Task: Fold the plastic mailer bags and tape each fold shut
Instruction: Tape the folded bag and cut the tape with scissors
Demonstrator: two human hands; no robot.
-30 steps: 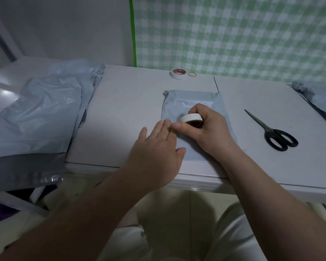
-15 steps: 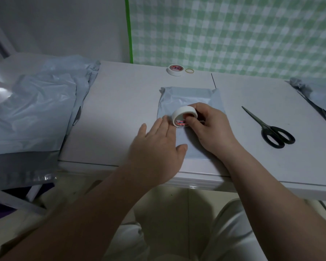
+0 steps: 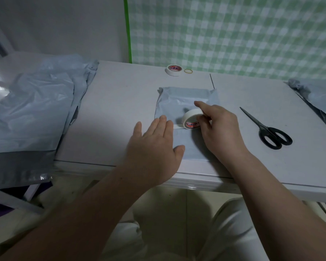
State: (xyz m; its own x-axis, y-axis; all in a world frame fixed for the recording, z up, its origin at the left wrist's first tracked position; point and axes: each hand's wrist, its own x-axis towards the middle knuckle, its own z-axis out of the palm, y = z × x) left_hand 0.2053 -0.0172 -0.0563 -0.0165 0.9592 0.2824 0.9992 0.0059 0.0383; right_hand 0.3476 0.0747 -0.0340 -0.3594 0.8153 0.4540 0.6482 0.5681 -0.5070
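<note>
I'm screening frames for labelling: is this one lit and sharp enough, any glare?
Head view: dim light, usable. Head view: one glare spot at far left beside the mailer pile; soft shadow on the table left of the left hand. Head view: wide-angle lens bows the table edge; right hand and tape roll look sharp.

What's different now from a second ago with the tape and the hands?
The right hand tipped the tape roll onto its edge and drew it rightward, pulling out a short strip. The left hand stays flat on the bag; scissors and spare roll have not moved.
</note>
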